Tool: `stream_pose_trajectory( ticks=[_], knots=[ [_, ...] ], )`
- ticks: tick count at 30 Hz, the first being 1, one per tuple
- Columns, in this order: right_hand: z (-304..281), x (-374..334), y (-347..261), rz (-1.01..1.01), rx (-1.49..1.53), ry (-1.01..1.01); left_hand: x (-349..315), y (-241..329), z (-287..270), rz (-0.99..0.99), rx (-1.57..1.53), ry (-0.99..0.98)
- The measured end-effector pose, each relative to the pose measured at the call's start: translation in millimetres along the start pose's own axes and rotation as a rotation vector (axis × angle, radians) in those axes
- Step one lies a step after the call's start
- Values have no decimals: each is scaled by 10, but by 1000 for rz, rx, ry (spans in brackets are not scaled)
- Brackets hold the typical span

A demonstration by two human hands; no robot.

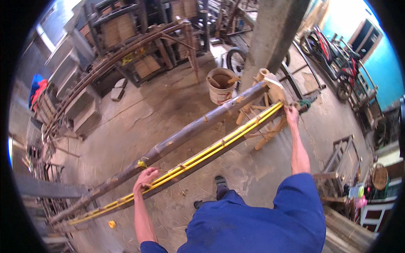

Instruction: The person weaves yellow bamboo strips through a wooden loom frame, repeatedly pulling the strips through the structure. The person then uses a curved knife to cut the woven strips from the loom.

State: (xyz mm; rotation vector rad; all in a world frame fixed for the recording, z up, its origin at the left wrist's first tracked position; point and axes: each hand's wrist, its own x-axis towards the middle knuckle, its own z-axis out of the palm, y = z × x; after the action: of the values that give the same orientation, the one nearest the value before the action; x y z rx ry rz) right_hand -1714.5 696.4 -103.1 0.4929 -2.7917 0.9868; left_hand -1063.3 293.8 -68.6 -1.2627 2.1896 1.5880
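Observation:
Two long dark bamboo poles run diagonally in front of me, the far pole (173,141) and the near pole (202,158). Bright yellow strips (223,142) lie lengthwise along the near one, with small ties across them. My left hand (145,178) rests by the strips toward the lower left, fingers curled; what it pinches is too small to make out. At the upper right end, my right hand (292,115) is closed around the end of the near pole and strips. A yellow tie (142,162) is wrapped on the far pole near my left hand.
A wooden stand (265,137) supports the poles' right end beside a concrete pillar (274,38). Behind it stands a white bucket (220,86). A yellow tape roll (112,224) lies on the floor at lower left. A motorbike (329,59) is parked at far right.

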Motion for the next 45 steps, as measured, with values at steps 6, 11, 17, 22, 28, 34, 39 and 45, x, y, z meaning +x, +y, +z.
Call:
stream_pose_trajectory(
  ticks=[6, 11, 17, 22, 28, 34, 39, 45],
  knots=[
    [692, -1690, -362, 404, 746, -161, -513, -14, 72, 205, -43, 619],
    [1003, -3487, -1586, 524, 596, -407, -1283, -346, 230, 428, -239, 943],
    [700, -5926, -4095, 500, 932, -1098, -2001, -1618, 474, 328, -503, 930],
    [529, -7551, -5353, 554, 913, -1545, -2687, -2268, 400, 394, -1298, 344],
    [529, -8943, -6220, 609, 731, -1883, -3807, -2573, -226, 603, -1969, 109],
    [811, -9824, -7078, 428, 472, -2246, -4289, -4014, -1117, 456, -1407, 781],
    [1489, -10582, -7793, 98, 525, -2339, -4654, -5382, -2272, 229, -784, 1195],
    [1767, -11130, -8963, -345, 482, -2339, -5140, -6795, -3545, -12, -523, 1495]
  ],
)
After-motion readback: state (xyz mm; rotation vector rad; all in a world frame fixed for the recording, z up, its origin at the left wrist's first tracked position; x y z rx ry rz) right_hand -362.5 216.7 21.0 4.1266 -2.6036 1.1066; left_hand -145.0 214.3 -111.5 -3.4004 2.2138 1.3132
